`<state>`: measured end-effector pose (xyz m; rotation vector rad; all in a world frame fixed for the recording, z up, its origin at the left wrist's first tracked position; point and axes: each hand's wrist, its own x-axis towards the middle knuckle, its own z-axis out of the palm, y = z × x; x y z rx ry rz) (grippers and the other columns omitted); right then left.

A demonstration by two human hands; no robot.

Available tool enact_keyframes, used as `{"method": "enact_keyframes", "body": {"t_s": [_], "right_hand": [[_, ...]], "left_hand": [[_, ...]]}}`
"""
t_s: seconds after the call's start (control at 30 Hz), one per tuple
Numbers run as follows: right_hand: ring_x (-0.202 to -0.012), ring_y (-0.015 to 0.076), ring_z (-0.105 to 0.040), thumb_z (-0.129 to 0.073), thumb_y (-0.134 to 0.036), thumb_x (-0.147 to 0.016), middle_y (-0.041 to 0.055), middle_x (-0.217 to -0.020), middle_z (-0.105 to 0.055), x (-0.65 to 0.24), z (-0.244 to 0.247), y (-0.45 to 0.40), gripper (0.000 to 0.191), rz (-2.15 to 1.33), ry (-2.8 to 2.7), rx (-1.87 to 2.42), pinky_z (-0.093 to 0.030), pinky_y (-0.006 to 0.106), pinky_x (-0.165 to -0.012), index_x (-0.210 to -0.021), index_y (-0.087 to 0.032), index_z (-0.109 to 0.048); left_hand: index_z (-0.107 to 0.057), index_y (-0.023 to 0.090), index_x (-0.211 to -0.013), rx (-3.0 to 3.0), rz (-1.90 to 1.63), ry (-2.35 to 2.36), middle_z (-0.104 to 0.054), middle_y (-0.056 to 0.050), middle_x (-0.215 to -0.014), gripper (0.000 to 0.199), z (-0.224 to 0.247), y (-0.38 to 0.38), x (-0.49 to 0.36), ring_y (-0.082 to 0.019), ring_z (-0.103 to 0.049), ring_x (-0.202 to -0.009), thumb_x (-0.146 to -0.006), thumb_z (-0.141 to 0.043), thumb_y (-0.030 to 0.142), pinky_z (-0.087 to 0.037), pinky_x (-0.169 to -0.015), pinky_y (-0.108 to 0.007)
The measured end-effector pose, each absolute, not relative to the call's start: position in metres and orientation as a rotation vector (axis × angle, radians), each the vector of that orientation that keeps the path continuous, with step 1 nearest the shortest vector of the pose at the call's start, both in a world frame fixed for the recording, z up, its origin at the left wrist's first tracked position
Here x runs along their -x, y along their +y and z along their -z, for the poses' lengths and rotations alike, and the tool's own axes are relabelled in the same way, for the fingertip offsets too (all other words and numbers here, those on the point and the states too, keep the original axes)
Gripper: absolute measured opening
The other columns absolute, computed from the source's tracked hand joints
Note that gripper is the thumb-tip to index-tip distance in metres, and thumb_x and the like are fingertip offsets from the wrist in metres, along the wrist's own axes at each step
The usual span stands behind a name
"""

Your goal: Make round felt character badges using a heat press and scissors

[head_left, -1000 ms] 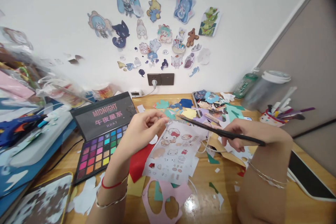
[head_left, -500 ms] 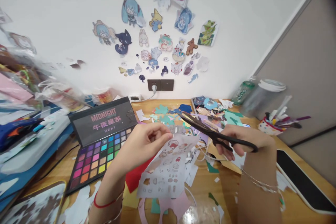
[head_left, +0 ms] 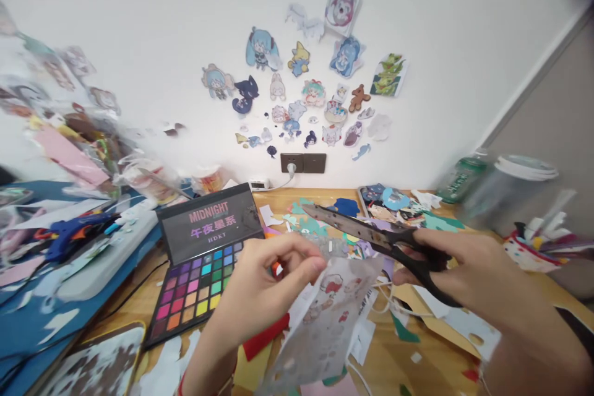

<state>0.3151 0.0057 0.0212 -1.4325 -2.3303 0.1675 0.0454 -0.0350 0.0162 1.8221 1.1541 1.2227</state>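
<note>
Up above the messy table point(head_left: 278, 198), the left hand point(head_left: 260, 288) pinched a sticker sheet point(head_left: 325, 322) by its top edge, fingers pressed together on it. Close beside it, the right hand point(head_left: 468, 269) held black scissors point(head_left: 380, 241), fingers through the handles and blades a little apart. An eyeshadow palette point(head_left: 204, 260) lay nearby

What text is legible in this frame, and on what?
"MIDNIGHT" on the raised lid of the eyeshadow palette, in pink.
"午夜星系" on the same lid, the line below.
"HDKT" on the same lid, small, below that.
Sticker sheet in the left hand: printed figures only, blurred, no words readable.
Wall stickers: pictures, no readable text.
Green bottle at the right: label too blurred to read.
Scissors in the right hand: no marking visible.
</note>
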Motion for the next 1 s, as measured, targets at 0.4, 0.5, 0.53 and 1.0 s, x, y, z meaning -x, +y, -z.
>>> {"method": "enact_keyframes", "body": {"t_s": [0.4,0.5,0.53,1.0], "right_hand": [[-0.042,0.0138,-0.044,-0.04,-0.011,-0.06,-0.0018,-0.048,-0.048,-0.29,-0.023,0.0,0.011,0.617,-2.156,0.999,-0.027,0.025,-0.045,-0.063,-0.022,-0.041],[-0.044,0.013,-0.045,-0.039,-0.011,-0.061,-0.0023,-0.05,-0.05,-0.29,-0.022,0.0,0.012,0.649,-2.16,0.979,-0.028,0.022,-0.047,-0.067,-0.021,-0.042],[-0.045,0.013,-0.046,-0.04,-0.011,-0.063,-0.0024,-0.051,-0.05,-0.29,-0.021,0.0,0.013,0.65,-2.162,0.984,-0.029,0.022,-0.048,-0.069,-0.021,-0.043],[-0.047,0.0118,-0.042,-0.04,-0.012,-0.065,-0.0037,-0.051,-0.047,-0.293,-0.018,-0.003,0.008,0.641,-2.183,1.011,-0.026,0.021,-0.05,-0.065,-0.021,-0.041]], "left_hand": [[-0.062,0.024,-0.07,-1.605,-1.957,1.556,-0.06,0.005,-0.058,0.01,-0.033,-0.079,-0.065,-0.009,-0.05,-0.045,-0.079,-0.061,0.02,-0.031,-0.034,-0.019],[-0.061,0.023,-0.069,-1.573,-2.025,1.567,-0.059,0.007,-0.056,0.011,-0.034,-0.079,-0.066,-0.006,-0.046,-0.041,-0.078,-0.061,0.017,-0.027,-0.034,-0.019],[-0.061,0.023,-0.069,-1.56,-2.033,1.571,-0.058,0.008,-0.055,0.011,-0.034,-0.078,-0.066,-0.006,-0.046,-0.041,-0.078,-0.061,0.018,-0.026,-0.034,-0.019],[-0.051,0.019,-0.064,-1.446,-2.12,1.585,-0.042,0.008,-0.043,0.018,-0.037,-0.077,-0.069,-0.005,-0.033,-0.035,-0.079,-0.058,0.023,-0.019,-0.032,-0.019]]}}
